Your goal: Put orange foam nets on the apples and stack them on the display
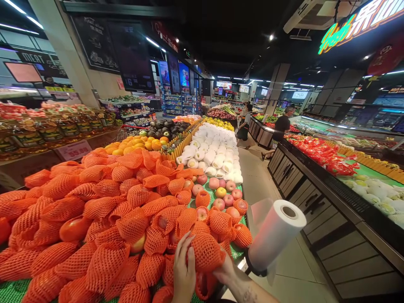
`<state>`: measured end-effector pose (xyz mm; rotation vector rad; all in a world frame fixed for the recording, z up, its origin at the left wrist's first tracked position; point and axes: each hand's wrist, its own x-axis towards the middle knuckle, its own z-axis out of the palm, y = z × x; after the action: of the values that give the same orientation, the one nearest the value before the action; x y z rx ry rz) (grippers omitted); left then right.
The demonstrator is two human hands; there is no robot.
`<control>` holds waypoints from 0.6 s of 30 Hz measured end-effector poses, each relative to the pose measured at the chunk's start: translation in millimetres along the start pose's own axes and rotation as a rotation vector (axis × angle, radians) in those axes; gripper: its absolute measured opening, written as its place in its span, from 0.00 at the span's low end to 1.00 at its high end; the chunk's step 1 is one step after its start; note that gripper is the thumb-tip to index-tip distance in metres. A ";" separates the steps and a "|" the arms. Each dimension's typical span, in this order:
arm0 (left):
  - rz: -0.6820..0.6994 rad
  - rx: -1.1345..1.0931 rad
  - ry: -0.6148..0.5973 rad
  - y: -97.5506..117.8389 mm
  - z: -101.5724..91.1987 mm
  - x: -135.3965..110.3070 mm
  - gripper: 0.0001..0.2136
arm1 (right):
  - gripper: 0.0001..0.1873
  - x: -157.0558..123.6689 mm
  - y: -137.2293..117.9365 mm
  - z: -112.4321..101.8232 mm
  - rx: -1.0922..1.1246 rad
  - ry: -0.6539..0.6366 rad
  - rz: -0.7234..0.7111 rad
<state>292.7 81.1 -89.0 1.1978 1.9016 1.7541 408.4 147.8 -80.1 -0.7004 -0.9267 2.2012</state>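
An apple-sized fruit in an orange foam net is held low in the middle of the head view; the net hides most of the fruit. My right hand grips it from the right, with the fingers largely hidden behind it. Against its left side rests my left hand, thumb touching the net and fingers pointing up and curving toward its top. Around both hands lie more netted fruits in a big heap. Bare red apples and a yellowish one sit just beyond, on green matting.
To the right of my hands stands a roll of clear plastic bags. Farther along the display are white-netted fruits and oranges. Across the tiled aisle runs another produce counter, with people near it.
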 end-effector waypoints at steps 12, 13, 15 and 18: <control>-0.192 0.127 -0.036 24.0 -9.7 17.2 0.26 | 0.26 -15.9 -2.8 8.7 0.267 -0.102 0.189; -0.207 0.125 -0.071 23.7 -11.0 20.3 0.27 | 0.27 -16.3 -2.5 8.5 0.281 -0.109 0.183; -0.243 0.080 -0.138 20.6 -10.1 25.2 0.28 | 0.28 -15.8 -1.7 7.3 0.300 -0.087 0.162; -0.275 -0.062 -0.216 11.0 -1.7 28.0 0.29 | 0.27 -12.9 -1.8 5.0 0.285 -0.009 0.117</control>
<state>278.4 99.3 -69.7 1.0030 1.7759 1.4666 414.1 137.3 -72.8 -0.6217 -0.5712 2.3775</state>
